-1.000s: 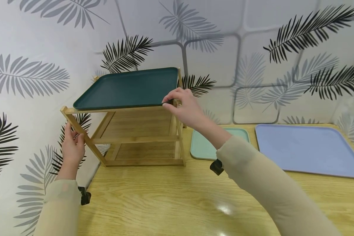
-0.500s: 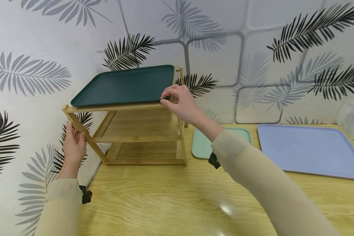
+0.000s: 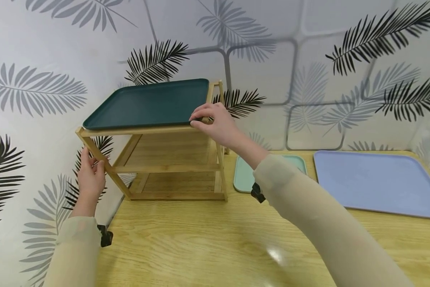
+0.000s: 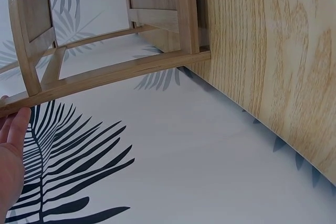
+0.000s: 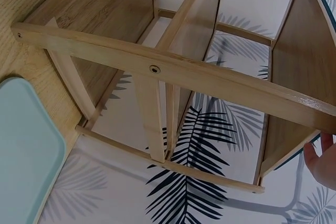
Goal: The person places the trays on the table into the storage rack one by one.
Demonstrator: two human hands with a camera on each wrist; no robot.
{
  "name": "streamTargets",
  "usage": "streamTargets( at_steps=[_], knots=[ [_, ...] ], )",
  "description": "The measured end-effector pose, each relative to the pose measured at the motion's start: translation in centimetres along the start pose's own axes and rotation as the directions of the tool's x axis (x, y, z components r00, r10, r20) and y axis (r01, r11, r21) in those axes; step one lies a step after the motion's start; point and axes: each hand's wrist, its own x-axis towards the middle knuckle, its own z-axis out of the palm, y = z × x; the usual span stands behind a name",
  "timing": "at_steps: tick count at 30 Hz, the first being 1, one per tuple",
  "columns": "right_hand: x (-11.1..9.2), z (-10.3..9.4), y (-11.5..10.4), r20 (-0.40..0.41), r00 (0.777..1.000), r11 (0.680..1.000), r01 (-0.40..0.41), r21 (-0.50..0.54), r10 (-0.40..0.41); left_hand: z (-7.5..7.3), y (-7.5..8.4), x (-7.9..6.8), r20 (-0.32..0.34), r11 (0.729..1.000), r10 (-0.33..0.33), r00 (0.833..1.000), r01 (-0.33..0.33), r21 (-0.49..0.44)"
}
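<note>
A dark green rectangular tray (image 3: pixel 146 104) lies on the top level of a three-tier wooden shelf rack (image 3: pixel 164 169) at the left of the table. My right hand (image 3: pixel 217 122) pinches the tray's front right corner between thumb and fingers. At the rack's left side, my left hand (image 3: pixel 90 178) holds the slanted upright, thumb in front and fingers behind it. The left wrist view shows fingers (image 4: pixel 19 127) against that upright (image 4: pixel 105 74). In the right wrist view, only part of my right hand (image 5: pixel 321 162) shows, beside the rack's top end.
Right of the rack, a small mint green tray (image 3: pixel 244 175) lies on the table, partly hidden by my right arm. A large lavender tray (image 3: pixel 376 183) lies farther right. The wooden table (image 3: pixel 171 239) meets a leaf-patterned wall covering (image 3: pixel 258 79) behind.
The dark green tray has slid left on the rack's top, with my right hand following at its corner. More of the rack's right end shows. My left hand keeps its hold.
</note>
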Motion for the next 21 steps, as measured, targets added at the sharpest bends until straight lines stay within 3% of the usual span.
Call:
streamTargets(
  at_steps=[5, 9, 15, 21],
  knots=[
    [-0.6, -0.5, 0.6, -0.051, 0.998, 0.996, 0.043, 0.073, -0.039, 0.3, 0.0, 0.1, -0.004, 1.0, 0.015, 1.0, -0.015, 0.005],
    [-2.2, -1.5, 1.4, -0.121, 0.992, 0.981, 0.041, 0.19, -0.018, 0.4, -0.1, 0.1, -0.007, 1.0, 0.009, 1.0, -0.009, 0.001],
    [-6.9, -3.6, 4.0, -0.173, 0.985, 0.947, 0.035, 0.32, 0.022, 0.3, -0.2, -0.1, -0.014, 1.0, -0.001, 1.0, 0.001, 0.008],
    [-12.6, -5.4, 8.2, -0.117, 0.989, 0.962, -0.054, 0.267, 0.088, 0.1, 0.1, -0.2, -0.023, 1.0, -0.005, 1.0, 0.005, 0.023]
  ],
)
